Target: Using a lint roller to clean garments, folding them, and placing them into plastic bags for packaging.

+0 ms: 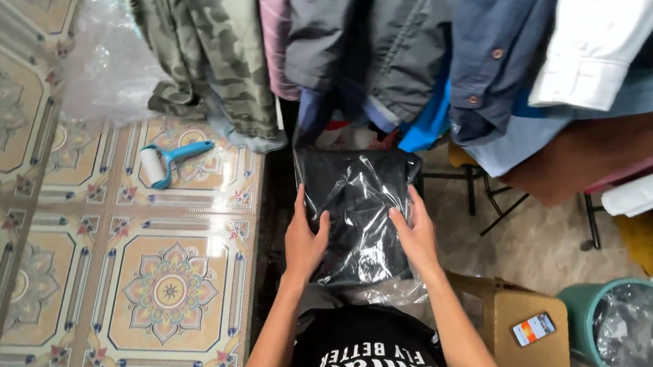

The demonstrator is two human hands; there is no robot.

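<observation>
We look down on a patterned tiled surface (112, 249) that fills the left half of the view, its squares printed with beige, orange and blue flower medallions. Across the top hangs a row of clothes: a camouflage garment (213, 52), a grey jacket (361, 39), a dark blue button shirt (502, 34) and a white sleeve (612, 25). A crumpled sheet of clear plastic (107, 61) lies at the upper left, on the tiles.

In the middle we hold a flat, roughly rectangular package: a black folded garment in a clear plastic bag (357, 220), glossy and wrinkled, with no label that we can make out. It sits upright in front of us, between the tiled surface and the hanging clothes. Our left hand (304, 244) grips its left edge, thumb on the front; our right hand (418, 234) grips the right edge the same way.

At the lower right stands a green bucket (582, 311) lined with clear plastic, and just beside it a small tan stool (511, 309) with a phone (534, 328) lying on top, its screen lit. On the tiles, near the camouflage garment, rests a lint roller (171, 159) with a blue handle and white roll.
</observation>
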